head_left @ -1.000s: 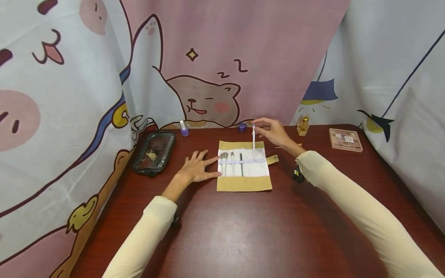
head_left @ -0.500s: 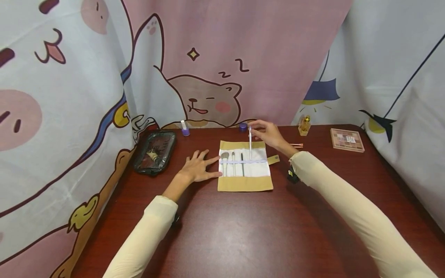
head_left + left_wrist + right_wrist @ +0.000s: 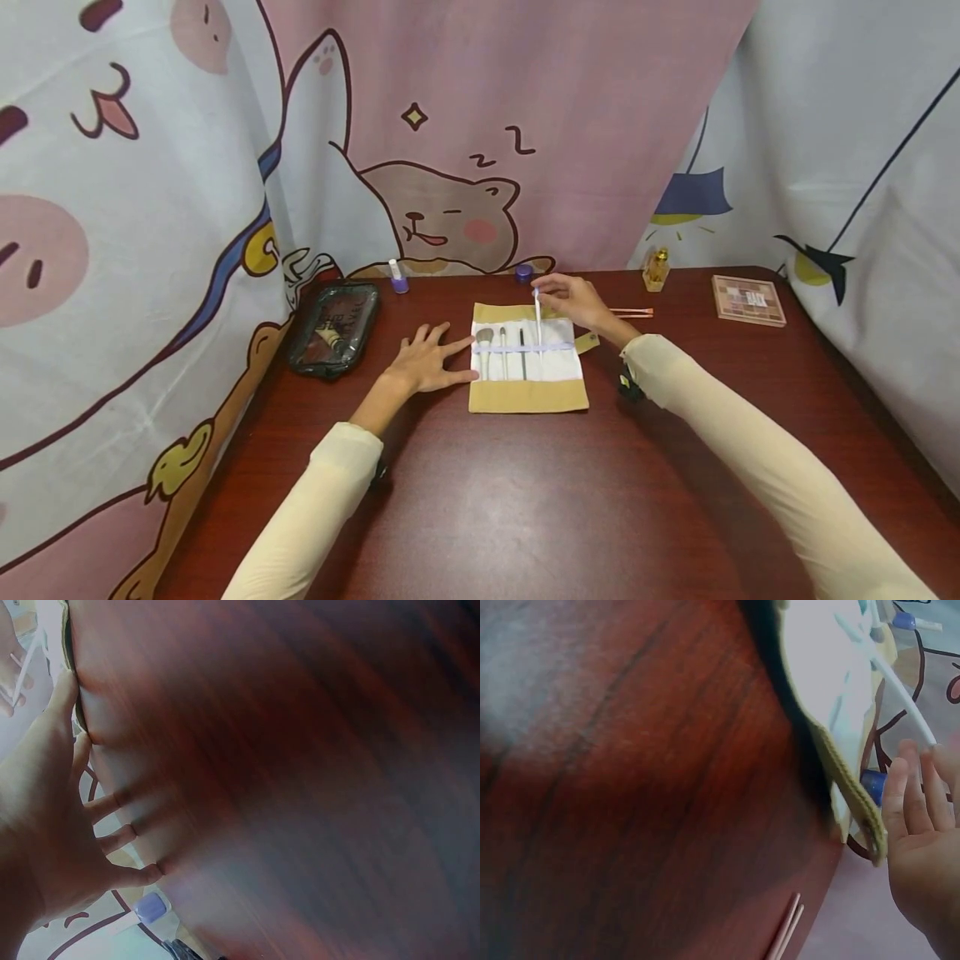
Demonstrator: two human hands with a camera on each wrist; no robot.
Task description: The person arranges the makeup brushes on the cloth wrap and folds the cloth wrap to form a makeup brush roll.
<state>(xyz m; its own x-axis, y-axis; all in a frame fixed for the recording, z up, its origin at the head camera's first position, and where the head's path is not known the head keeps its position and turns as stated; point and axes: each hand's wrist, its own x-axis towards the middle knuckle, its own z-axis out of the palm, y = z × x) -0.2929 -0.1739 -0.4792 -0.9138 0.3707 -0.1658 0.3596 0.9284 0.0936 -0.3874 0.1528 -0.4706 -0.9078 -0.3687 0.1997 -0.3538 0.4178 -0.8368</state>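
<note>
Right hand (image 3: 573,298) pinches the top end of a thin white brush (image 3: 537,321) between fingertips (image 3: 913,787), brush near upright with its lower end at the lavender elastic band (image 3: 525,347) of the brush roll (image 3: 527,396), in the slot right of the three brushes already seated. Left hand (image 3: 425,360) lies flat on the table (image 3: 525,500), fingers spread and straight, index and thumb tips touching the roll's left edge, gripping nothing. Seated in the roll, left to right: fluffy grey brush (image 3: 483,346), small light brush (image 3: 503,348), thin dark brush (image 3: 522,350). Roll is open flat, tan border, white inner panel, small tan tab (image 3: 587,342) on its right. Clear cosmetic pouch (image 3: 332,327) sits left of the left hand. Behind the roll: purple-capped bottle (image 3: 397,277), small purple jar (image 3: 523,272). Right of the right hand: two pink sticks (image 3: 633,312), gold perfume bottle (image 3: 656,270), eyeshadow palette (image 3: 747,300) further right. Cartoon cloth backdrop (image 3: 480,125) all around.
</note>
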